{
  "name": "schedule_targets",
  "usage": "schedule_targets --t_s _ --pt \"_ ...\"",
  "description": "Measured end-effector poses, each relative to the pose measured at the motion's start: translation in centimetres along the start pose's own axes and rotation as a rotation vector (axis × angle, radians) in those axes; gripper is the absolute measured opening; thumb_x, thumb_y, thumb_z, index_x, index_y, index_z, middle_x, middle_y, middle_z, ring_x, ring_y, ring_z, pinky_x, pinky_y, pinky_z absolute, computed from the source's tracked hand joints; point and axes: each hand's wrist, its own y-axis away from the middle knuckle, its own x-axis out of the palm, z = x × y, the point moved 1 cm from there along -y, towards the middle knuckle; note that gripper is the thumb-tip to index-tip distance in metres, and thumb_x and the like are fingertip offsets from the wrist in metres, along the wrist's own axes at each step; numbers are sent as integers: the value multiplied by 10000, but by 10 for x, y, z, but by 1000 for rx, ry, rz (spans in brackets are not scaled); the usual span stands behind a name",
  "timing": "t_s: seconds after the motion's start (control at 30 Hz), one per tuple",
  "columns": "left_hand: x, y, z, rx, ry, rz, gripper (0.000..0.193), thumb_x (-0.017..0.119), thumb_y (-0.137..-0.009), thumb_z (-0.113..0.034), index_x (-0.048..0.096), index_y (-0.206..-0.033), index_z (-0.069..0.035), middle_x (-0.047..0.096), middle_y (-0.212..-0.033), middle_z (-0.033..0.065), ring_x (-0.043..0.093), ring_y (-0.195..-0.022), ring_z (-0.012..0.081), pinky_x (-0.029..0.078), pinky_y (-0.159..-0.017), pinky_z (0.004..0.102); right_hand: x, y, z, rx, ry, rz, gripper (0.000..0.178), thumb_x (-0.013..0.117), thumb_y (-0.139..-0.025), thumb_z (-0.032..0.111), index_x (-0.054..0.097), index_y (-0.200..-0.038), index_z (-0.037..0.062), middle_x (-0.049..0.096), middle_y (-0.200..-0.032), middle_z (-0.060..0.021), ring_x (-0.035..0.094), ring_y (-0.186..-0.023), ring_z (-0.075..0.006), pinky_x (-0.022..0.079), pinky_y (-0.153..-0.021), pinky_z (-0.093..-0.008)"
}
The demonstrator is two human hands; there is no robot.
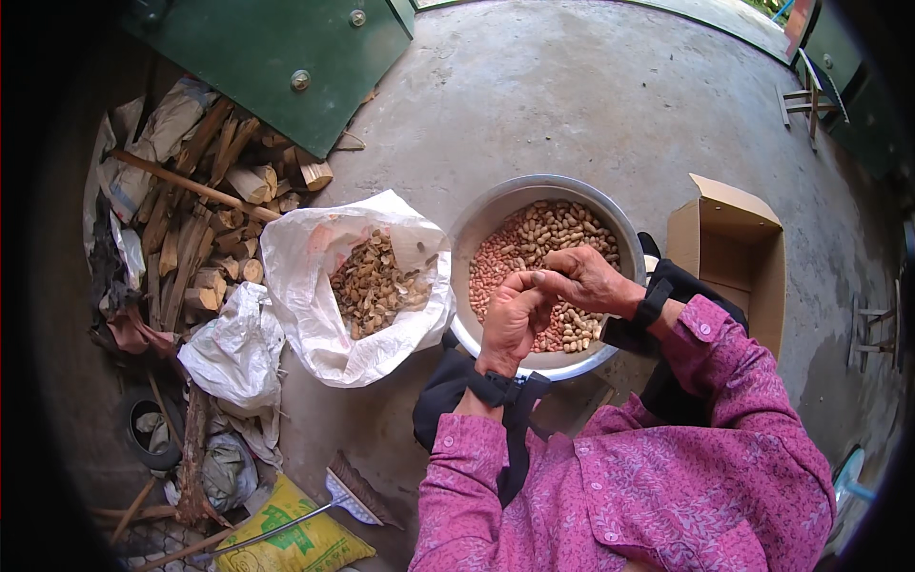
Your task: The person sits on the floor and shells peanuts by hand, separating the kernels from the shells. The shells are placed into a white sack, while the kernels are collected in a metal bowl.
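My left hand and my right hand meet over a wide metal basin, fingertips pressed together. Both are closed; whatever lies between the fingers is too small or hidden to make out. Inside the basin, unshelled peanuts fill the back and right, while reddish shelled peanut kernels lie to the left. More unshelled peanuts show below my right hand. Just left of the basin, a white woven sack stands with its mouth spread, holding broken peanut shells.
A cardboard box sits open to the right of the basin. Chopped firewood is heaped at the left, beside a green metal panel. Near the lower left lie a yellow bag and a brush with a metal handle.
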Motion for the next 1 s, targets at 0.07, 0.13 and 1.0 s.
schedule_targets --t_s 0.07,0.13,1.0 --pt "-3 1 0 -27 29 14 97 555 -830 -30 588 -918 -58 615 -849 12 559 -702 57 443 -581 175 1 0 2 9 23 -2 338 533 -890 253 478 -685 -9 406 -571 -64 409 -553 -113 351 -496 -302" --pt "1 2 -2 -29 38 -34 89 566 -837 -52 577 -925 -54 602 -801 17 539 -643 63 419 -527 180 1 0 2 11 27 -9 324 517 -898 240 478 -693 -8 410 -579 -62 419 -562 -116 359 -508 -300" --pt "-10 -3 2 71 75 -239 54 507 -894 -111 527 -937 -83 596 -770 38 528 -594 108 381 -451 218 -5 -6 2 -138 190 -34 165 562 -809 165 536 -760 10 550 -739 -175 554 -705 -347 433 -615 -415"
